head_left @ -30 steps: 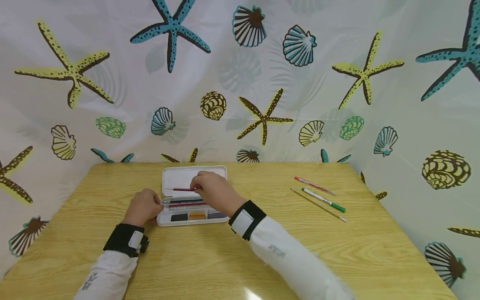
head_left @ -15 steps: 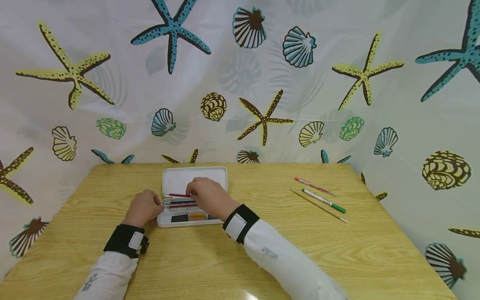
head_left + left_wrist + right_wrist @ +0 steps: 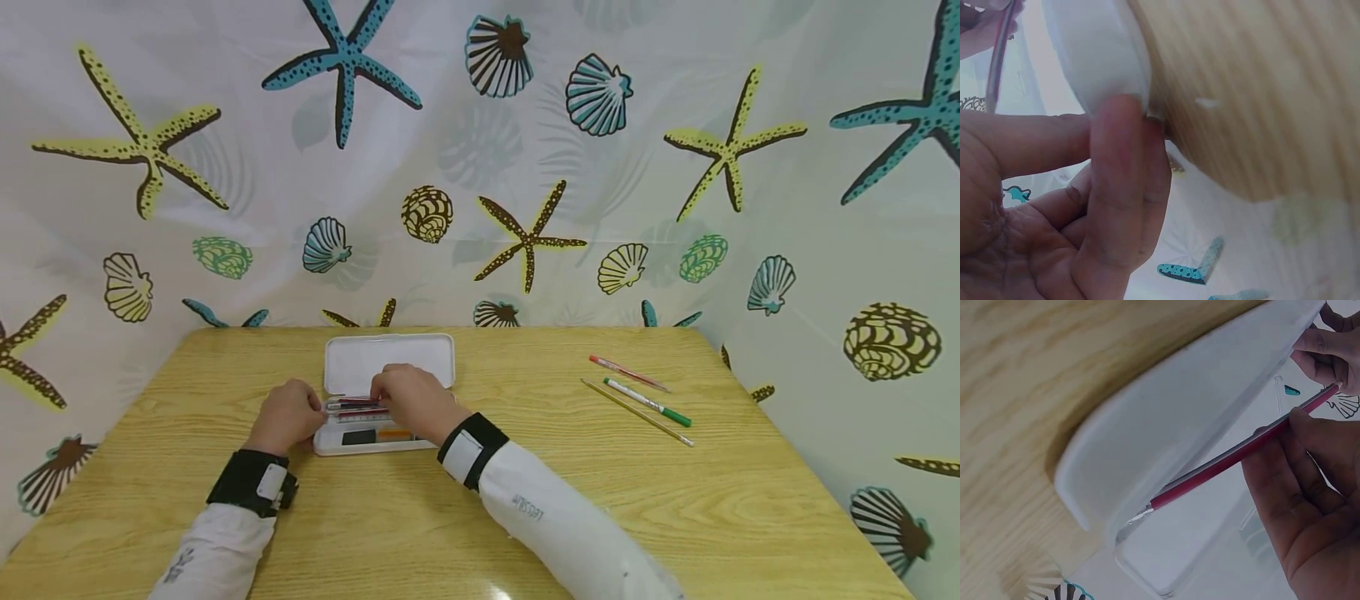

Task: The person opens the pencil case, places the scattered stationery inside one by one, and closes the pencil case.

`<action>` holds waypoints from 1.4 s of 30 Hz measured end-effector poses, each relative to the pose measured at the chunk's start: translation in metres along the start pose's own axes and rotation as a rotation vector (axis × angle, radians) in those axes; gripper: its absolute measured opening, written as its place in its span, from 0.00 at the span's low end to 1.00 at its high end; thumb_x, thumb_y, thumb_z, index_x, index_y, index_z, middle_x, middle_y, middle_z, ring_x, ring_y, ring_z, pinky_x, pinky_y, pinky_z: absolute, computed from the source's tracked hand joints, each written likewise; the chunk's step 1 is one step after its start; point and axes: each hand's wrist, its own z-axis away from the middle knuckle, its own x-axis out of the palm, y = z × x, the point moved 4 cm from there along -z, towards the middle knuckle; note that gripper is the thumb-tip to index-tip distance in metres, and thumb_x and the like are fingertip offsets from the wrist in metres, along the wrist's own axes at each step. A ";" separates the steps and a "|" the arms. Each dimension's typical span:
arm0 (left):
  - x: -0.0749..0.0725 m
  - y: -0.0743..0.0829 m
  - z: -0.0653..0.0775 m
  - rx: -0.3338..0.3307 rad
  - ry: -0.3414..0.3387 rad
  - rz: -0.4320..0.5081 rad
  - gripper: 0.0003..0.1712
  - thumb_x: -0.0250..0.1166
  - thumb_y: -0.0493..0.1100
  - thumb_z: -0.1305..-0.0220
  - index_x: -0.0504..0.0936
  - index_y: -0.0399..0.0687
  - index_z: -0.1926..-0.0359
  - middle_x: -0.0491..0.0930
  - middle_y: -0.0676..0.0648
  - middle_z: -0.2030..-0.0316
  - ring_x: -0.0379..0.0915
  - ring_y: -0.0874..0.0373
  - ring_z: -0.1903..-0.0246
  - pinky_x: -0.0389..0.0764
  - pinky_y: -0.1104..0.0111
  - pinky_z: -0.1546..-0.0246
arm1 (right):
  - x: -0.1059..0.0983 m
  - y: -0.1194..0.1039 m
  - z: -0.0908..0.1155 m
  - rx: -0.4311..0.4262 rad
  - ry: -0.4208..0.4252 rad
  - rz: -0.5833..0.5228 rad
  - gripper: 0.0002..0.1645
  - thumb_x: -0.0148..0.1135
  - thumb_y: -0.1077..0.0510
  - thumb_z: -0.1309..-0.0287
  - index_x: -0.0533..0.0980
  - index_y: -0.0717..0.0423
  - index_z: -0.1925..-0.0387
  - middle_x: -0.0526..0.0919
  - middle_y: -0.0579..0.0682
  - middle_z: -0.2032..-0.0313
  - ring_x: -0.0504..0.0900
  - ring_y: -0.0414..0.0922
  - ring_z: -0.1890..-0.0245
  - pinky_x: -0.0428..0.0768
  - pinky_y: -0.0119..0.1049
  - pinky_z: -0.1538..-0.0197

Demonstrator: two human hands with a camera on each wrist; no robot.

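A white pencil case (image 3: 352,357) lies open at the left of the table, its lid tipped back. My left hand (image 3: 285,415) pinches the case's left end; in the left wrist view the thumb and fingers (image 3: 1116,175) press on its white wall. Over the tray, my right hand (image 3: 416,402) pinches a red pencil (image 3: 1210,478), held lengthwise along the back of the tray. The right wrist view has one end of it down by the case wall, the other near the left hand. In the tray are other pencils, a clear ruler (image 3: 363,418), a black block (image 3: 358,437) and an orange block (image 3: 393,434).
To the right lie a red pen (image 3: 628,372), a green-capped marker (image 3: 647,401) and a yellowish pencil (image 3: 637,411), side by side at a slant. A patterned cloth (image 3: 450,125) hangs around the wooden table (image 3: 525,483).
My right hand has come down and slightly left with the red pencil, from above the lid to the back of the tray. The left hand has stayed at the case's end.
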 end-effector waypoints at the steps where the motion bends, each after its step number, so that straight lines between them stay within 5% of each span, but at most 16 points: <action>1: 0.000 0.000 0.000 0.001 0.000 -0.001 0.08 0.67 0.34 0.37 0.81 0.29 0.66 0.79 0.39 0.73 0.76 0.53 0.80 0.76 0.67 0.79 | 0.001 0.000 0.000 0.001 -0.005 0.003 0.08 0.67 0.62 0.33 0.87 0.52 0.56 0.85 0.45 0.60 0.82 0.38 0.60 0.79 0.27 0.55; 31: -0.001 0.002 0.001 0.031 0.028 0.003 0.07 0.67 0.33 0.39 0.82 0.29 0.68 0.79 0.40 0.74 0.75 0.54 0.82 0.74 0.67 0.81 | 0.015 -0.002 -0.003 -0.031 -0.052 0.123 0.08 0.70 0.64 0.37 0.88 0.54 0.57 0.86 0.46 0.61 0.82 0.37 0.62 0.80 0.28 0.58; 42: 0.001 0.000 0.000 0.013 0.011 0.002 0.07 0.66 0.34 0.38 0.81 0.29 0.68 0.79 0.40 0.74 0.75 0.54 0.82 0.74 0.67 0.80 | 0.012 -0.002 -0.001 -0.017 -0.045 0.089 0.07 0.69 0.63 0.36 0.88 0.54 0.57 0.87 0.46 0.61 0.82 0.37 0.62 0.80 0.28 0.58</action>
